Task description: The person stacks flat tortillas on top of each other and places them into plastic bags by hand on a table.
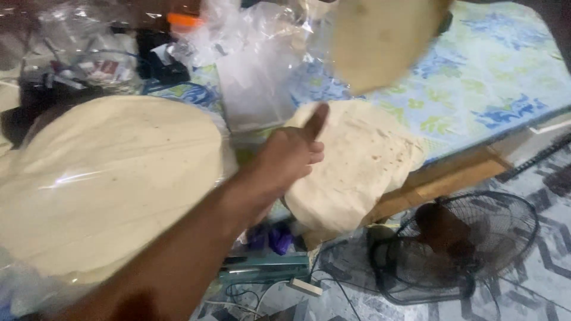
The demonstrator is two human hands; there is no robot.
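My left hand (pixel 291 156) is stretched out over the flatbread stack (pixel 357 166), fingers curled in and thumb up, not gripping anything as far as I can tell. It's blurry, so I can't swear the knuckles touch the bread. That stack sits just past the hand, hanging off the edge of the flowered mattress (pixel 505 77), probably so it's easy to reach. Above the hand a single flatbread (pixel 380 38) is up in the air; my right hand isn't visible. Nearer me, beside the forearm, a bagged stack (pixel 107 184) lies in clear plastic. A floor fan (pixel 458 246) stands below.
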